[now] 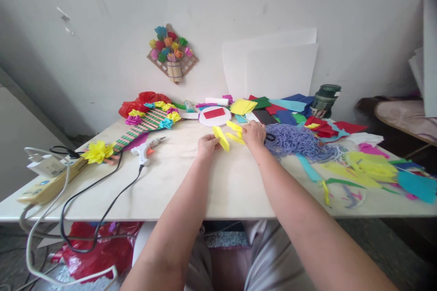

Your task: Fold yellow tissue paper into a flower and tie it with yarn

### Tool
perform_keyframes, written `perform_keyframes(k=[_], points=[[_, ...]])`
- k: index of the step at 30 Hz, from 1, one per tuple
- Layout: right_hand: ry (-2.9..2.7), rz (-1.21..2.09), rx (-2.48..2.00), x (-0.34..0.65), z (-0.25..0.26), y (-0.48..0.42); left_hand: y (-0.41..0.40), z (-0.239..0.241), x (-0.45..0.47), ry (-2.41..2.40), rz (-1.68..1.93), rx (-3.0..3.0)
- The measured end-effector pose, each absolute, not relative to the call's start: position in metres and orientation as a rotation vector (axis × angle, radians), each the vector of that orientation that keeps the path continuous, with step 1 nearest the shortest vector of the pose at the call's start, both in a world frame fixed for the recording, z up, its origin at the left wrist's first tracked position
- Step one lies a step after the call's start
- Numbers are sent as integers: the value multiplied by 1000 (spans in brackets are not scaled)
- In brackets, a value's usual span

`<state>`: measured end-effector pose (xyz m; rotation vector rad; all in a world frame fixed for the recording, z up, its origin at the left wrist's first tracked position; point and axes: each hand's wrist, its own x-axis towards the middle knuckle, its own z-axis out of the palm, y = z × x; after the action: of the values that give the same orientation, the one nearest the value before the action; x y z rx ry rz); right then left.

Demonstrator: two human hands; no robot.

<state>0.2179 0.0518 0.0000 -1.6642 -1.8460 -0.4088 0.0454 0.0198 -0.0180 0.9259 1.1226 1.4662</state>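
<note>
My left hand (206, 144) rests on the white table (205, 191) with its fingers pinched on one end of a folded yellow paper strip (221, 138). My right hand (253, 133) lies just right of it, fingers curled over more yellow paper pieces (234, 132) that fan out between the two hands. A black scissors handle (270, 137) shows at the right edge of my right hand.
A heap of purple yarn (297, 142) lies right of my hands, with coloured paper scraps (368, 166) beyond. A white glue gun (146, 149) with a black cord, a power strip (48, 182), a paper-flower craft board (146, 120) and a dark jar (325, 99) stand around.
</note>
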Motion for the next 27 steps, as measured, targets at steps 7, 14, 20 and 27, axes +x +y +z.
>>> perform_keyframes(k=[7,14,20,27], points=[[-1572,-76,-1605,206,8,47,22,-19,44,1174,1502,887],[-1522,337,-1372,192,8,50,23,-18,44,1284,1513,859],[-1616,498,-1263,178,2,48,18,-13,46,1298,1528,859],[-1624,481,-1222,168,-1,46,19,-13,46,1257,1566,856]])
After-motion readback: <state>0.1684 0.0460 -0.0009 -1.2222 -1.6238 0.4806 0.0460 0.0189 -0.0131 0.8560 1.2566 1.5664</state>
